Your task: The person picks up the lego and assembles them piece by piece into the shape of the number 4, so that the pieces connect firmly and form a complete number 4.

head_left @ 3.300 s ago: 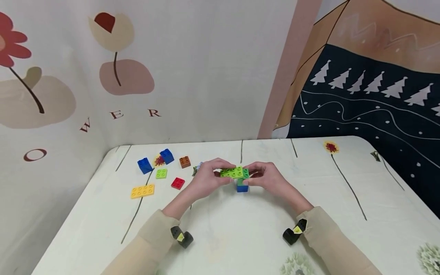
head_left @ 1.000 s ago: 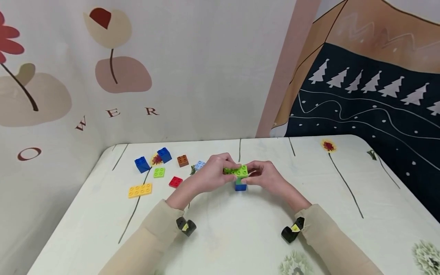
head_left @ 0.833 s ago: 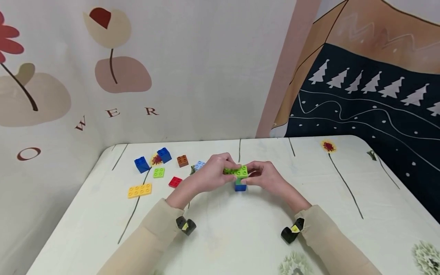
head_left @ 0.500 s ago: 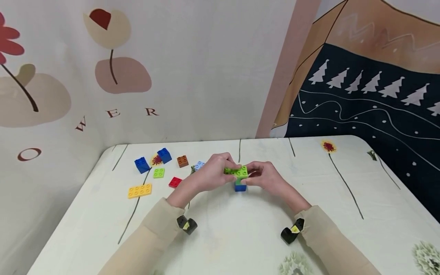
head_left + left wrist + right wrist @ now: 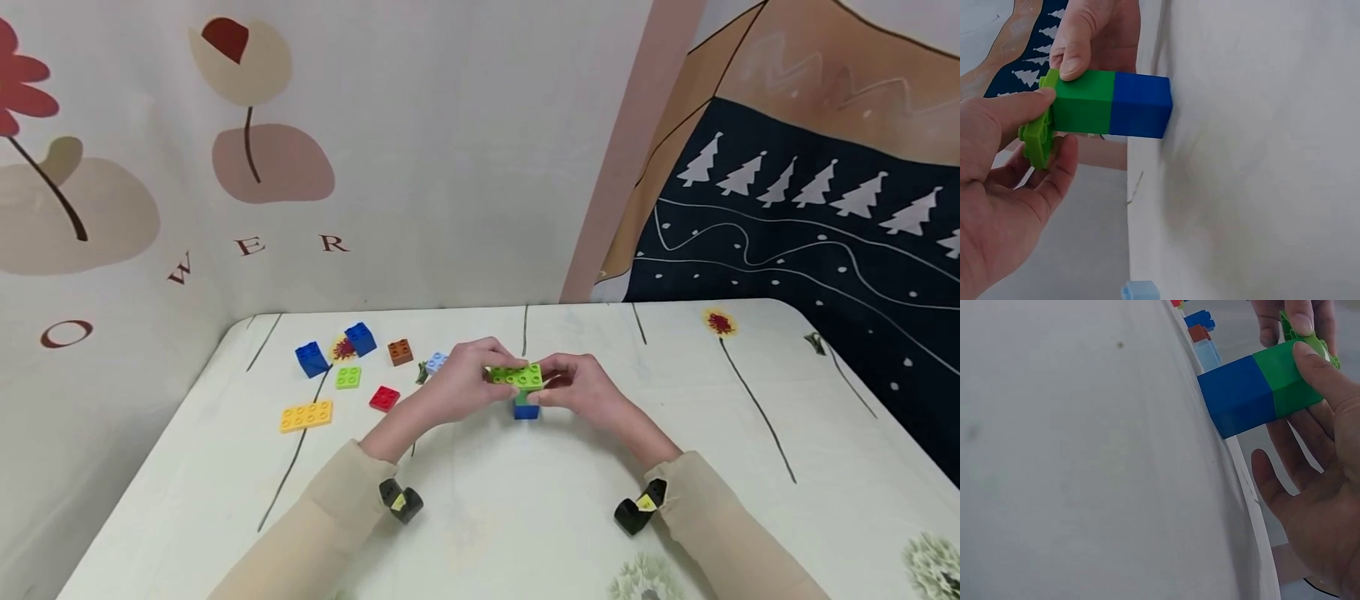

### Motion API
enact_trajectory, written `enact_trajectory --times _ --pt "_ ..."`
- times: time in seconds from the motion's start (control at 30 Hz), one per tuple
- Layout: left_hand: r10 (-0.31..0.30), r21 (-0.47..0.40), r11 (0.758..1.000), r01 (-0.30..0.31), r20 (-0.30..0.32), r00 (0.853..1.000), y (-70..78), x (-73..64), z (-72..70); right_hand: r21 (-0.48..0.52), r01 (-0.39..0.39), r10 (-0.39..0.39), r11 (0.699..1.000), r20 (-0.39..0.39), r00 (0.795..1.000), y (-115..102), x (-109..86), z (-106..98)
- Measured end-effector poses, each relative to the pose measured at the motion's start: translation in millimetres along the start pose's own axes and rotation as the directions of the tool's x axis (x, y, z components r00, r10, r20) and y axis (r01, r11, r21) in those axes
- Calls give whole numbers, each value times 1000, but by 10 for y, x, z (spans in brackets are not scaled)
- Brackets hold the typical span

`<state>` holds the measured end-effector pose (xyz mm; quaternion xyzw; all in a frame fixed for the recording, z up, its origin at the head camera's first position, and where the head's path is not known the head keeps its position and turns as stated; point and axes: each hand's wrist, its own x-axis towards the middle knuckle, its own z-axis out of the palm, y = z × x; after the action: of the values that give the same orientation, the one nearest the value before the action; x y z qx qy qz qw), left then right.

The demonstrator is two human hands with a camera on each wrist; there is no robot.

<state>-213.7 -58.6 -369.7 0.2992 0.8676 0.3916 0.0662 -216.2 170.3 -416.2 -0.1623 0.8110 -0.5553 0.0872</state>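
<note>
Lime plate point(image 5: 525, 377) atop stacked blocks
Left hand point(image 5: 465, 382) pinches it; right hand point(image 5: 583, 387) grips the green block point(image 5: 1084, 103) on the blue block point(image 5: 1141, 106); yellow plate point(image 5: 307, 416) at their nine o'clock.

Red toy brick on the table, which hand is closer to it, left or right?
Left. The left hand is to the right of the red toy brick, pinching the long lime-green brick; the right hand is farther right, holding the green brick.
</note>
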Motion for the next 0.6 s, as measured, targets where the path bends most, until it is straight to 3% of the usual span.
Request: enact_trajectory --times 0.27,0.6 --pt "-50 -131 990 43 -45 998 -126 -97 -49 -29 -23 23 999 2 1000 -11 6 -24" --pt "-154 -208 969 130 -101 983 -349 -415 -397 -36 16 -15 999 24 1000 -25 2 -32"
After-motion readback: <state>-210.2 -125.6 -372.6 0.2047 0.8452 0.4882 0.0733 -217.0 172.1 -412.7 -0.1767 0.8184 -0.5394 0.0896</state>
